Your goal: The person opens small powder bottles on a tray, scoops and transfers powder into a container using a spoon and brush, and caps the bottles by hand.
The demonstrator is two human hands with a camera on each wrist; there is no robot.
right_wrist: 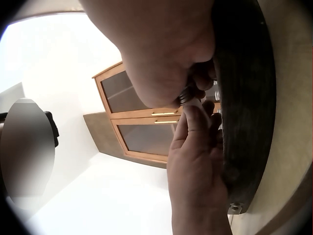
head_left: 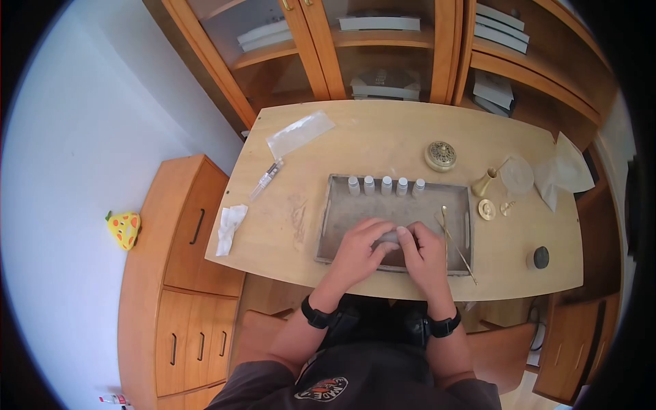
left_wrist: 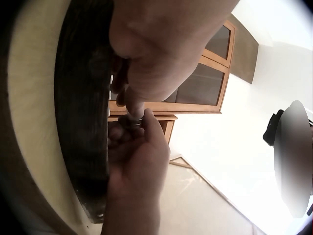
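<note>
Over the front of the grey tray (head_left: 328,219), both hands meet around a small grey-white cylinder (head_left: 388,237). The left hand (head_left: 361,251) (left_wrist: 161,54) grips its pale body, and the right hand (head_left: 425,256) (right_wrist: 161,54) pinches the other end between thumb and fingers. A dark ridged ring (right_wrist: 185,95) shows at the right fingertips in the right wrist view. Most of the cylinder is hidden by fingers. Several small white-capped bottles (head_left: 387,186) stand in a row along the tray's back edge. Thin brass tools (head_left: 445,236) lie across its right side.
A brass burner (head_left: 440,156), a brass vase (head_left: 484,183), and small brass pieces (head_left: 486,210) are behind and right of the tray. A dark round jar (head_left: 540,257) sits far right. Tissue (head_left: 231,229), packaged tubes (head_left: 266,179) and a clear bag (head_left: 301,134) lie left.
</note>
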